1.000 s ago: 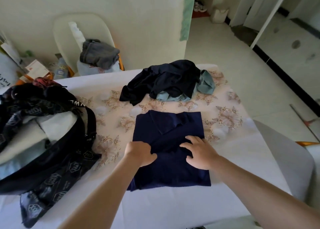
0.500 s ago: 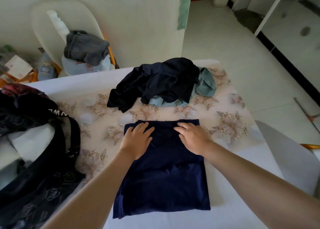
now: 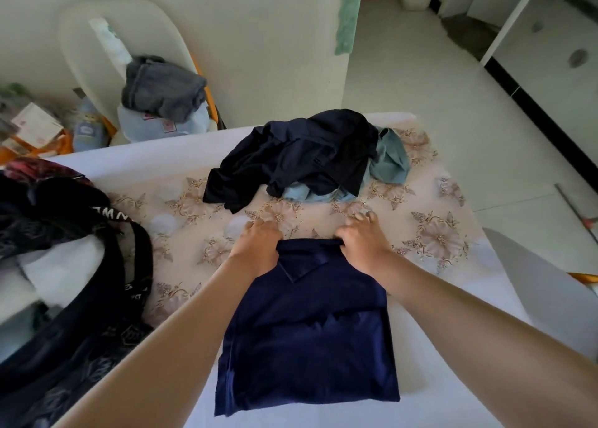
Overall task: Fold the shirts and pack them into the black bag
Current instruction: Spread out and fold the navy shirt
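The surface (image 3: 440, 265) carries the black bag (image 3: 81, 304), open at nine o'clock, and the navy shirt (image 3: 307, 337) at its centre, reaching towards six. To halve the shirt well, I judge the far edge should rise evenly, land square on the near hem, then be smoothed flat. It is a tidy dark-blue rectangle, faintly glossy, with the collar at twelve. The left hand (image 3: 259, 244) and right hand (image 3: 364, 241) each keep a grip pinched on that far edge.
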Tool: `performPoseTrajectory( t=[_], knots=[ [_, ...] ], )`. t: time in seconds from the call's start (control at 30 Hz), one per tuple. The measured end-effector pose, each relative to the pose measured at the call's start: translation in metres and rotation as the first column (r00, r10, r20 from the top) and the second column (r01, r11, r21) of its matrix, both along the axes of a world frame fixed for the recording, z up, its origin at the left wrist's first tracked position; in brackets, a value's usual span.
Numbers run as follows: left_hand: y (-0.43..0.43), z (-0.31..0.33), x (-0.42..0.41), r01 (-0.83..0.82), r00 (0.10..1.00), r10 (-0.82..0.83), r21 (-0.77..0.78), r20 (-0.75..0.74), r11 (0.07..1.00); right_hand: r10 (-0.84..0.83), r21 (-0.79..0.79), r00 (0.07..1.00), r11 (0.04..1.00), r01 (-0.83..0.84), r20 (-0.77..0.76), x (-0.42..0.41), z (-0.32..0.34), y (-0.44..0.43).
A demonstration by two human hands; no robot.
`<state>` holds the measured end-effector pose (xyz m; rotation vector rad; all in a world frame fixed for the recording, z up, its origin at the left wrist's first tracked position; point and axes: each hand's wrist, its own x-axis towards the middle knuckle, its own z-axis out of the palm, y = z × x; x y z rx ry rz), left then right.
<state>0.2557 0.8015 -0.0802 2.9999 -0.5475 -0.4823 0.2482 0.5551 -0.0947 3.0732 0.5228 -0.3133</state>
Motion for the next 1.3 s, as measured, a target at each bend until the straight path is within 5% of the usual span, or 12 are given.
performPoseTrajectory(
  t=[0.2, 0.37, 0.5, 0.63, 0.7, 0.77, 0.87, 1.1, 1.3],
  knots=[
    [0.020, 0.035, -0.038, -0.004, 1.000, 0.002, -0.246, -0.007, 0.969, 0.031, 0.286, 1.000, 0.958, -0.029, -0.004, -0.039, 0.035, -0.004],
    [0.029, 0.056, -0.101, -0.036, 0.996, 0.013, -0.284, -0.084, 0.958, 0.116, 0.234, 0.986, 0.968, -0.087, -0.116, -0.099, 0.062, -0.003],
    [0.031, 0.059, -0.153, 0.103, 0.971, -0.125, -0.114, -0.206, 0.988, 0.136, 0.150, 0.949, 0.984, -0.096, -0.283, -0.141, 0.073, 0.002],
    [0.024, 0.051, -0.205, 0.222, 0.868, -0.179, 0.040, -0.463, 0.974, 0.104, -0.006, 0.813, 0.991, -0.132, -0.573, -0.186, 0.067, 0.012],
    [0.019, 0.040, -0.215, 0.200, 0.912, -0.163, 0.061, -0.376, 0.978, 0.036, -0.031, 0.815, 0.997, -0.067, -0.579, -0.198, 0.061, 0.018],
    [0.017, 0.028, -0.218, 0.104, 0.980, -0.114, -0.070, -0.162, 0.992, 0.016, 0.064, 0.912, 0.998, 0.011, -0.411, -0.201, 0.058, 0.023],
    [0.020, 0.002, -0.227, 0.040, 0.994, -0.015, -0.242, 0.106, 0.970, 0.118, 0.115, 0.979, 0.988, -0.099, -0.169, -0.200, 0.047, 0.031],
    [0.057, -0.044, -0.235, -0.068, 0.996, 0.066, 0.031, 0.064, 0.997, 0.165, 0.029, 0.938, 0.986, -0.164, -0.306, -0.203, 0.006, 0.041],
    [0.077, -0.055, -0.191, 0.086, 0.987, -0.091, 0.044, 0.132, 0.995, 0.258, -0.035, 0.957, 0.964, -0.265, -0.134, -0.192, -0.017, 0.032]
  ],
)
